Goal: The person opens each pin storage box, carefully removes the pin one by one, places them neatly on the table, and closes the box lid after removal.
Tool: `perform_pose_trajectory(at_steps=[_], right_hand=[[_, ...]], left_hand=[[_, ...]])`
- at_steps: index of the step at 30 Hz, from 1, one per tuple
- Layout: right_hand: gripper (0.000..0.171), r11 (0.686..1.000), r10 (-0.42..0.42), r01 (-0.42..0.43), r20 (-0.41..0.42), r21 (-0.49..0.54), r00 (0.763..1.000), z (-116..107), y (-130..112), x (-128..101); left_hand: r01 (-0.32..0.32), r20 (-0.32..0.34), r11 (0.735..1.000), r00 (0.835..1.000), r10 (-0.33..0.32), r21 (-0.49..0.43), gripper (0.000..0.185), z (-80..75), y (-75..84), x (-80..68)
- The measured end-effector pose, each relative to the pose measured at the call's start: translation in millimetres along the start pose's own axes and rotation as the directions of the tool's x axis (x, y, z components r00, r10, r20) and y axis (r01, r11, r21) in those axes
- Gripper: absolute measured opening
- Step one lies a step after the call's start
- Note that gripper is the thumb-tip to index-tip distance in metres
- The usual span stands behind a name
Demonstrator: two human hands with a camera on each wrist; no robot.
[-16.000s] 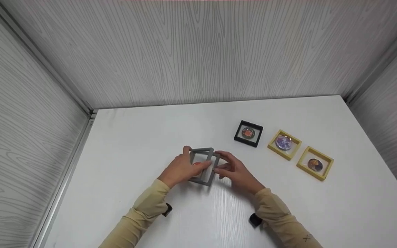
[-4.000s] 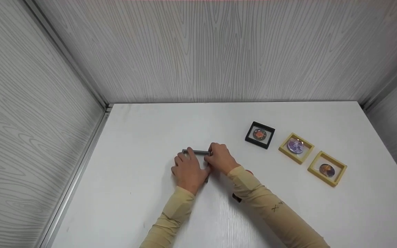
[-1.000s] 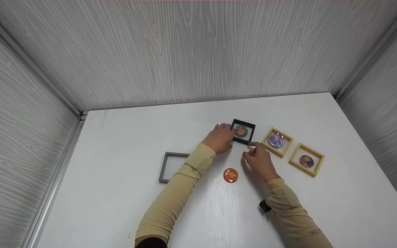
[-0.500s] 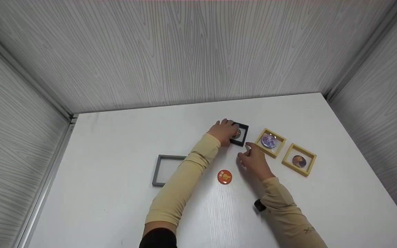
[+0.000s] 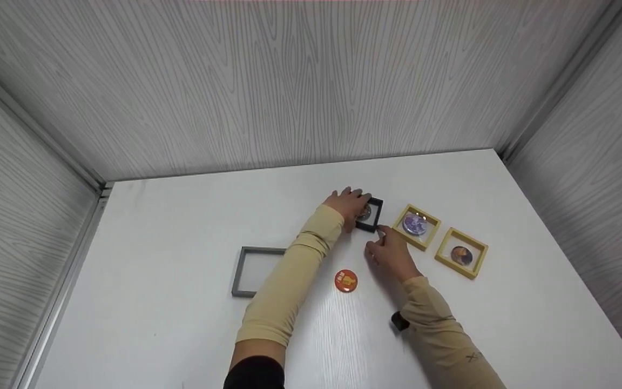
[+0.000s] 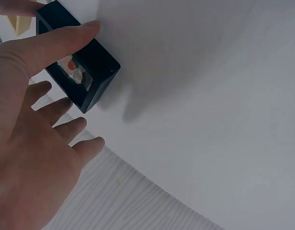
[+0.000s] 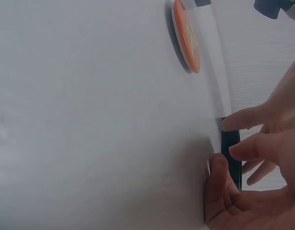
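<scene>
A black square display frame (image 5: 378, 212) with a round badge behind its clear film lies toward the back of the table. My left hand (image 5: 347, 206) holds its left part, thumb across the near side and index and middle fingertips at the far side, as the left wrist view shows (image 6: 37, 143). The other left fingers stay spread. My right hand (image 5: 394, 254) has its index fingertip at the frame's near right corner; its thumb is bent below, apart from the frame. An orange round badge (image 5: 346, 281) lies loose between the forearms.
A grey display frame (image 5: 239, 273) lies at left, partly hidden by the left sleeve. To the right are a yellow frame with a purple badge (image 5: 414, 223) and a second yellow frame (image 5: 480, 263) holding a dark, orange-toned badge. Wood-grain panels (image 5: 268, 92) wall the table.
Over the last second my left hand has shifted further over the black frame, covering more of it. Sixteen seconds ago both hands were at the grey frame, the orange badge in it; now it lies outside.
</scene>
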State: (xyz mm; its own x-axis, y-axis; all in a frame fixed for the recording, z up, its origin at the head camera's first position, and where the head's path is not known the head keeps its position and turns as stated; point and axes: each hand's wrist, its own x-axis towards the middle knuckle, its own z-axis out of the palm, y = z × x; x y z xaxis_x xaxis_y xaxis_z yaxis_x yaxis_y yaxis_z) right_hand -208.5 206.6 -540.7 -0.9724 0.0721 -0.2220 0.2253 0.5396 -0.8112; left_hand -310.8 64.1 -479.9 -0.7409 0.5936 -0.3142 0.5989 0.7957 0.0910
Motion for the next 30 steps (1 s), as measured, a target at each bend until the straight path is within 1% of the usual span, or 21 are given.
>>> perform_pose_trajectory(at_steps=[5,7,11,14,18,22,30], right_hand=[[0.069,0.999,-0.034,0.034,-0.014,-0.026,0.999,-0.5,1.1,3.5],[0.069,0.999,-0.032,0.032,-0.017,-0.034,0.999,-0.4,1.4,4.4],[0.068,0.998,-0.023,0.022,-0.016,-0.057,1.0,-1.1,1.4,4.3],[0.065,0.996,-0.059,0.056,-0.033,-0.074,0.998,-1.1,2.2,5.2],[0.06,0.99,-0.113,0.107,-0.059,-0.096,0.992,-0.5,3.6,6.0],[0.059,0.99,-0.112,0.106,-0.052,-0.095,0.992,-0.8,4.1,5.6],[0.06,0.993,-0.082,0.079,-0.033,-0.09,0.996,-1.5,1.8,5.4]], left_hand=[[-0.009,-0.001,1.0,1.0,0.009,-0.024,0.087,-1.4,-2.0,0.1],[-0.02,-0.018,0.999,1.0,0.019,-0.031,0.086,-1.1,-2.5,-2.1],[-0.021,-0.014,0.999,1.0,0.02,-0.025,0.082,2.9,-4.2,1.3],[-0.015,-0.022,1.0,1.0,0.014,-0.02,0.074,4.9,-6.8,2.0],[-0.017,-0.031,0.999,0.999,0.016,-0.028,0.078,6.7,-10.6,-0.4],[-0.032,-0.042,0.998,0.999,0.03,-0.055,0.088,8.9,-13.8,-4.2],[-0.034,-0.084,0.996,0.996,0.028,-0.08,0.087,18.8,-20.6,-10.6]])
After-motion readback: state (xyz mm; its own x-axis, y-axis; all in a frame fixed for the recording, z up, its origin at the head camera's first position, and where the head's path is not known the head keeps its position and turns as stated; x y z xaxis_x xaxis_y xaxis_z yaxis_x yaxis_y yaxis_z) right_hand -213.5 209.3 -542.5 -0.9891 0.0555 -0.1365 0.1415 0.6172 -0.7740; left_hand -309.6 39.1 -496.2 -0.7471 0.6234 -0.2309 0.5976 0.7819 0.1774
